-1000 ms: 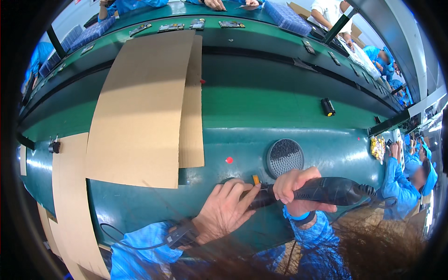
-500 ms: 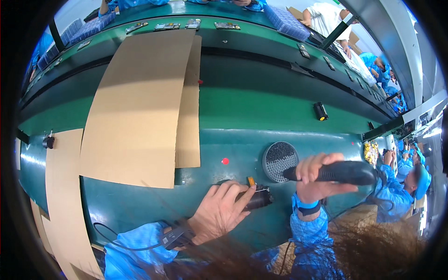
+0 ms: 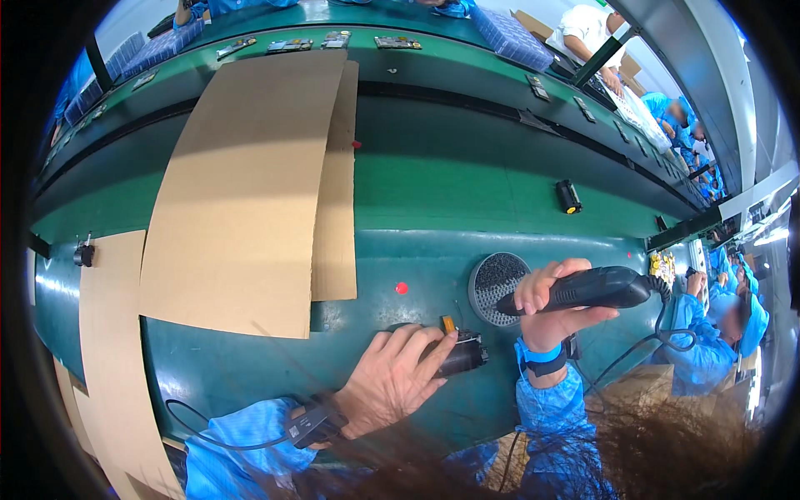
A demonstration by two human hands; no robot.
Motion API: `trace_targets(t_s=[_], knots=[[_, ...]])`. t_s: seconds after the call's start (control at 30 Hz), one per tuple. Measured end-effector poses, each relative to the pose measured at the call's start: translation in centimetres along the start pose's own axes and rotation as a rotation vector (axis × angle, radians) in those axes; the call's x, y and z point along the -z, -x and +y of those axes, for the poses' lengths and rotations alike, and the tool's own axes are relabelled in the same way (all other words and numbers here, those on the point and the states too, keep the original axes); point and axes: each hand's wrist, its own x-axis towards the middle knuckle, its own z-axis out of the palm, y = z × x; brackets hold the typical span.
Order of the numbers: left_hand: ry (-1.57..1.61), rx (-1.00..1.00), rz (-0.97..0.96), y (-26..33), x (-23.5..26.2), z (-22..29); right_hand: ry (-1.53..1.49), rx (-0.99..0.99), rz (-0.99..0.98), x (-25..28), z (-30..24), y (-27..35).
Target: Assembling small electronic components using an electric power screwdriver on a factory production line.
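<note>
- Flat cardboard (image 3: 242, 200) covers the worktop (image 3: 404, 258) toward its left edge.
- Right hand (image 3: 552, 327) wraps a curved black tool (image 3: 607, 288) overlapping a round dish (image 3: 472, 293).
- Left hand (image 3: 392, 375) clamps a black part (image 3: 465, 353).

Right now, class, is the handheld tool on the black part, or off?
Off: the handheld tool points toward the dish, clear of the black part.

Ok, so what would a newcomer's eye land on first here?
Probably the big tan cardboard sheets, spread across the green bench left of centre. Next, the black corded tool in the right hand, its tip overlapping the round gray tray in view. Then the left hand on a small black device with an orange tab, front and centre.
</note>
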Motion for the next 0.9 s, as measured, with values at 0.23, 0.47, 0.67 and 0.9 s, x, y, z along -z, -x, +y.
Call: trace_targets(t_s=[0.23, 0.47, 0.67, 0.9], knots=[[0.005, 0.004, -0.008, 0.1, 0.0, 0.0, 0.032, 0.000, -0.002, -0.1, 0.1, 0.2], [0.012, 0.010, -0.007, 0.1, -0.1, 0.0, -0.042, -0.016, -0.063, 0.7, 0.6, 0.5], [0.079, 0.011, 0.038, 0.5, -0.1, -0.7, -0.046, 0.054, 0.028, -0.4, -1.7, 0.1], [0.166, 0.043, 0.081, 0.6, -0.8, -1.4, -0.327, 0.004, -0.220, -4.8, -2.9, 3.0]])
